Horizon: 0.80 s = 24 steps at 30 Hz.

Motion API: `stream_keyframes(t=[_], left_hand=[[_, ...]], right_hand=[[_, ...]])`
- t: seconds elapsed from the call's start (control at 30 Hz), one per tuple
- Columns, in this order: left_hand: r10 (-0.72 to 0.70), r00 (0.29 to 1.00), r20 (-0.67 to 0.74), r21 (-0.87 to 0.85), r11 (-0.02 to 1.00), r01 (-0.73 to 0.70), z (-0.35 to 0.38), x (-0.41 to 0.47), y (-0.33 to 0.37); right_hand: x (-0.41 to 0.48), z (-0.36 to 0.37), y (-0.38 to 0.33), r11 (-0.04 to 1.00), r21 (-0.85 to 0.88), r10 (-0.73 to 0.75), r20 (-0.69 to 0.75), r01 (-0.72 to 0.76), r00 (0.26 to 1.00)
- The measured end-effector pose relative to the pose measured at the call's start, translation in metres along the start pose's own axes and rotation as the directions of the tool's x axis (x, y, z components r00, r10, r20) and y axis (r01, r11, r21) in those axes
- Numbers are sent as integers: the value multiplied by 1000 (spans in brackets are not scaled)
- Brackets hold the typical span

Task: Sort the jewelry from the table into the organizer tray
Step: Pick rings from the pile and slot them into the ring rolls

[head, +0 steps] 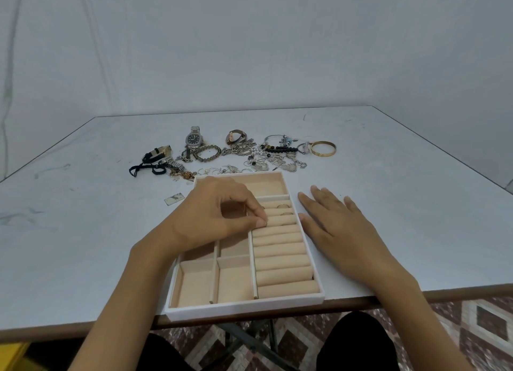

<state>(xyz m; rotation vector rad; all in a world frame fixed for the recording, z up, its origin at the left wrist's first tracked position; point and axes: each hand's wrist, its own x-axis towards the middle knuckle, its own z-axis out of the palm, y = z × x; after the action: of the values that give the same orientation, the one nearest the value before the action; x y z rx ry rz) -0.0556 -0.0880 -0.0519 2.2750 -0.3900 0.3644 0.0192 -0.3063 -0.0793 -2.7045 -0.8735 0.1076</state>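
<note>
Fingertips of my left hand [222, 215] pinch a tiny, likely slippery metal ring [265, 223] by its band over the white beige-lined tray [244, 306]; right hand [338, 226] lies spread beside it.

Left hand [222, 212] pinch contents: hidden, too small.

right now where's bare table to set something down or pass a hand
Bare: table left of the tray, past the small scrap; table right of the right hand; far strip behind the jewelry pile. Crowded: pile nearly meets the tray's far wall; right hand flanks its right wall.
</note>
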Motion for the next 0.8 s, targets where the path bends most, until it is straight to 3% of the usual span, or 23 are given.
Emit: stream_keyframes(t=[0.2, 0.4, 0.8], left_hand=[[42, 998, 42, 59, 997, -45, -2, -1, 0], [83, 995, -50, 75, 994, -79, -6, -2, 2], [83, 996, -14, 145, 986, -81, -3, -2, -2]], right_hand=[[-2, -1, -1, 1000, -5, 1, 8, -1, 1000], [-1, -2, 0, 1000, 4, -5, 6, 5, 1000], [-1, -1, 0, 1000, 11, -8, -3, 8, 1000]])
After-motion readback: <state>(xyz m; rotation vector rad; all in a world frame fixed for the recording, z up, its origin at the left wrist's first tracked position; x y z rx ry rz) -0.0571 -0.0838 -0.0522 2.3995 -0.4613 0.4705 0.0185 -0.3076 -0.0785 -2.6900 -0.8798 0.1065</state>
